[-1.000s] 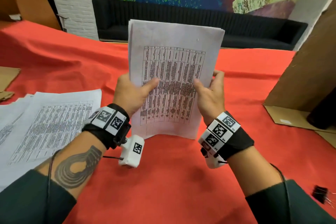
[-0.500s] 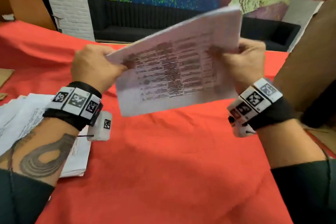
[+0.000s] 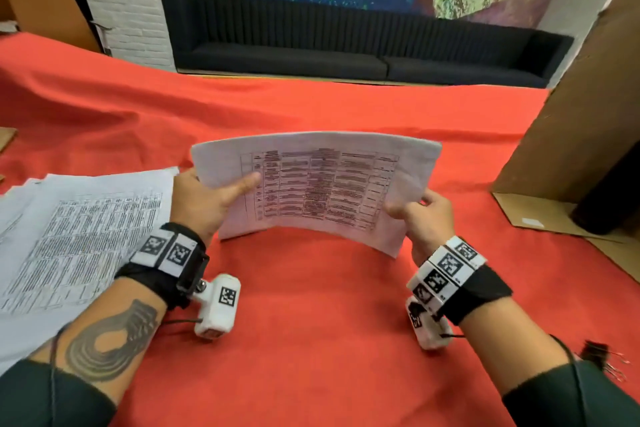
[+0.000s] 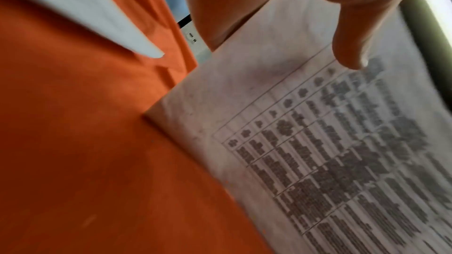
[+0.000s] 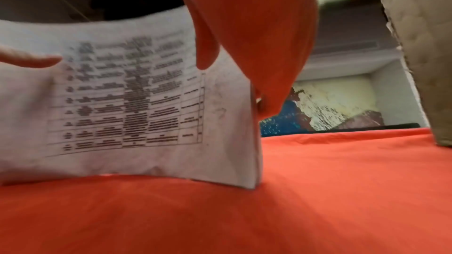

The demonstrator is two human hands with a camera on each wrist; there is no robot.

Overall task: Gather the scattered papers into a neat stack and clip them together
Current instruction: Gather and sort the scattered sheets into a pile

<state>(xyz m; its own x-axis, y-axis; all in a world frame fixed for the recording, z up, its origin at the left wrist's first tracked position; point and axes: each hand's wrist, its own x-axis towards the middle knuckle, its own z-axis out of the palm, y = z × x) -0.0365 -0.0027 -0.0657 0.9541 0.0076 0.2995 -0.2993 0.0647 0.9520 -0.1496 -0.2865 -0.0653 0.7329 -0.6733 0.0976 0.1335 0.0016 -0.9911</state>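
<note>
A stack of printed papers (image 3: 318, 187) stands on its long edge on the red cloth, bowed toward me. My left hand (image 3: 211, 198) grips its left end, thumb across the printed front. My right hand (image 3: 422, 215) grips the right end, thumb on the front. The left wrist view shows the stack (image 4: 318, 142) with its lower corner on the cloth under my thumb. The right wrist view shows the stack's (image 5: 127, 103) bottom edge on the cloth. More loose printed sheets (image 3: 79, 239) lie spread at the left. A black binder clip (image 3: 597, 354) lies at the lower right behind my right forearm.
A red cloth (image 3: 311, 340) covers the table. A cardboard box (image 3: 588, 135) stands open at the right with a dark cylinder (image 3: 609, 198) in its mouth. A black sofa (image 3: 346, 45) and painted wall lie beyond the table.
The stack was upright on its short edge, then lifted and turned in the air. Now it rests on its long edge on the cloth, both hands at its ends.
</note>
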